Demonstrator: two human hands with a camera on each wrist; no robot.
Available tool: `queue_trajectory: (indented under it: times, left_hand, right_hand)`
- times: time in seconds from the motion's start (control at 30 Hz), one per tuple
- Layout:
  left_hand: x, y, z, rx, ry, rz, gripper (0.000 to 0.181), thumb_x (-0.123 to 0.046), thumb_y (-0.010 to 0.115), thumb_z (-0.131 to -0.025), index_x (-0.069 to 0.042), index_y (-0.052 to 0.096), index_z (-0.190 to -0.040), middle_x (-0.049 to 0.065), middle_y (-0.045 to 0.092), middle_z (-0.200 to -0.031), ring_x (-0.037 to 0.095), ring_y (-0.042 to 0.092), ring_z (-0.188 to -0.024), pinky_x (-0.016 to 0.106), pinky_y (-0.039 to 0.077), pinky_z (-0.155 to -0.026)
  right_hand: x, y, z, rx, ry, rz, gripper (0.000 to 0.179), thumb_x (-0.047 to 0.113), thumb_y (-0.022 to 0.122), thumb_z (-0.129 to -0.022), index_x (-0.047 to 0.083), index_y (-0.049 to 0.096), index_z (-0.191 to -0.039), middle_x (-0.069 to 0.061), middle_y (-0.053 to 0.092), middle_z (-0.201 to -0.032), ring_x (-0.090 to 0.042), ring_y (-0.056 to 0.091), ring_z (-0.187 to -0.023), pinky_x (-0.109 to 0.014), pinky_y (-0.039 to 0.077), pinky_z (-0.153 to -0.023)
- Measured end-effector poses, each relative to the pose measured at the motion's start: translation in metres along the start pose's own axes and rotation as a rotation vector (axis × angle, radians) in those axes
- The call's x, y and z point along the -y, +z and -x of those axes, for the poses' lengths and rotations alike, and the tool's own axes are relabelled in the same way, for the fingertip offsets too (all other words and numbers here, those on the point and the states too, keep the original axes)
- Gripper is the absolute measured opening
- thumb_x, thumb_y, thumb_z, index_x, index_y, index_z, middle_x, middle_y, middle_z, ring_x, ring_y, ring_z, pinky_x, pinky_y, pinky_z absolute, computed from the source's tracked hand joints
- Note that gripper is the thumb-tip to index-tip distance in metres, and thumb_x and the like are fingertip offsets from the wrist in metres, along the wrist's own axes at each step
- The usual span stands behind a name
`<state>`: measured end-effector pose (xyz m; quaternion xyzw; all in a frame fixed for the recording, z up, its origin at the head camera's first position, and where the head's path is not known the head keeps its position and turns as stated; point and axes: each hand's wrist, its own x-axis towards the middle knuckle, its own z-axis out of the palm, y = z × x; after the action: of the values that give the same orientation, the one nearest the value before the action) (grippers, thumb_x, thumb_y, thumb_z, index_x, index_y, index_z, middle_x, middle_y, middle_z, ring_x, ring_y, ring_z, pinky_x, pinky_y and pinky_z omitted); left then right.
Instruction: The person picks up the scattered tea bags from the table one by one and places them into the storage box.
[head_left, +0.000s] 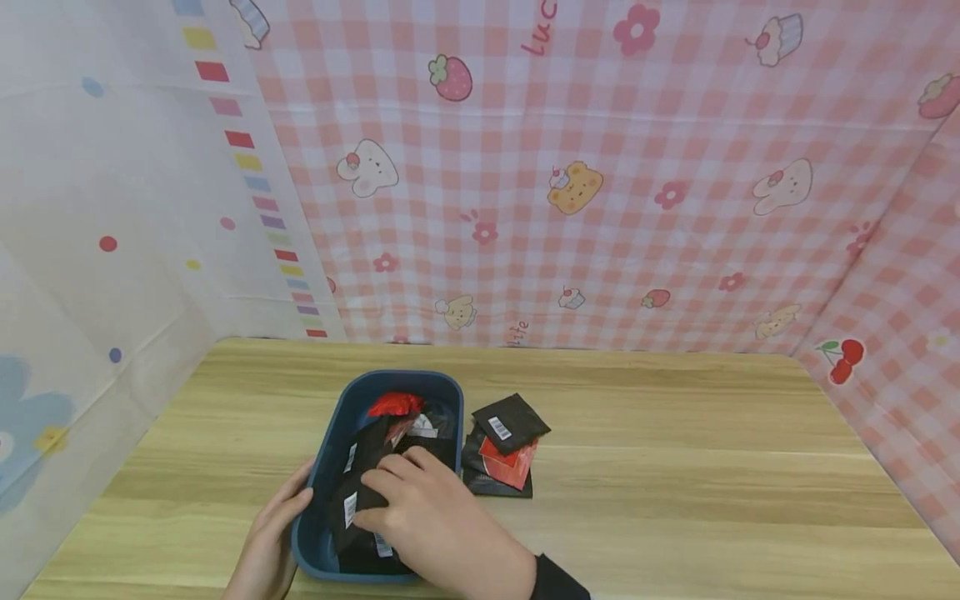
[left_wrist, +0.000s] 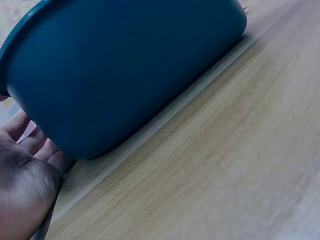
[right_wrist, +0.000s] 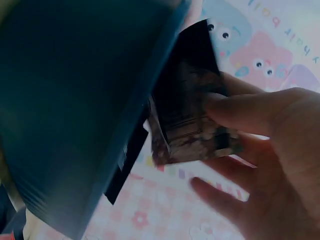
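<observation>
A dark blue plastic bin [head_left: 302, 542] stands on the table with several black packets and a shiny red packet [head_left: 395, 405] inside. Over its near half, my right hand [head_left: 442, 517] pinches a flat black packet [right_wrist: 187, 95] between thumb and fingers. In the right wrist view this packet shows a dark face with a brownish printed strip, beside the bin's rim. My left hand [head_left: 273, 533] rests against the outside of the bin's left wall; in the left wrist view its fingers [left_wrist: 37, 140] reach behind the bin's corner, so their tips are hidden.
Right of the bin, a small pile of black packets [head_left: 513, 421] and a red packet [head_left: 513, 467] lies on the wooden table [head_left: 675, 483]. Pink checked cloth [head_left: 510, 275] hangs behind, with white patterned cloth [head_left: 150, 208] on the left.
</observation>
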<state>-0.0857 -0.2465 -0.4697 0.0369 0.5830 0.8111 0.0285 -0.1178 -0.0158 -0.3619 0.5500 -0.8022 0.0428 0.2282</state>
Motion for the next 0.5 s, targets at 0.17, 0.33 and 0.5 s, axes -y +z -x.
queue_trajectory:
  times: [0.17,0.33,0.5]
  left_hand:
    - [0.001,-0.001,0.0,0.018,0.012,0.015,0.038,-0.015,0.027,-0.103,-0.02,0.037,-0.14,-0.026,0.057,-0.126,-0.003,0.053,-0.114,0.017,0.053,-0.088]
    - [-0.003,0.002,-0.001,-0.013,-0.043,-0.044,0.052,-0.021,0.029,-0.103,-0.002,0.013,-0.15,-0.029,0.053,-0.125,-0.007,0.051,-0.113,0.015,0.051,-0.089]
    - [-0.006,0.004,-0.001,-0.034,-0.08,-0.088,0.061,-0.025,0.03,-0.103,0.004,0.004,-0.149,-0.03,0.049,-0.124,-0.01,0.05,-0.113,0.013,0.05,-0.09]
  right_hand:
    - [0.008,0.003,0.001,0.111,0.003,-0.021,0.026,0.032,0.069,-0.081,0.033,0.072,-0.107,0.006,0.068,-0.112,-0.011,0.053,-0.107,-0.03,0.048,-0.093]
    - [0.011,0.005,0.001,0.136,0.005,-0.038,0.022,0.034,0.066,-0.084,0.031,0.072,-0.104,0.005,0.066,-0.113,-0.012,0.052,-0.108,-0.031,0.048,-0.092]
    - [0.012,0.004,0.002,0.145,0.012,-0.055,0.023,0.036,0.065,-0.084,0.03,0.072,-0.106,0.004,0.066,-0.115,-0.012,0.052,-0.11,-0.032,0.048,-0.094]
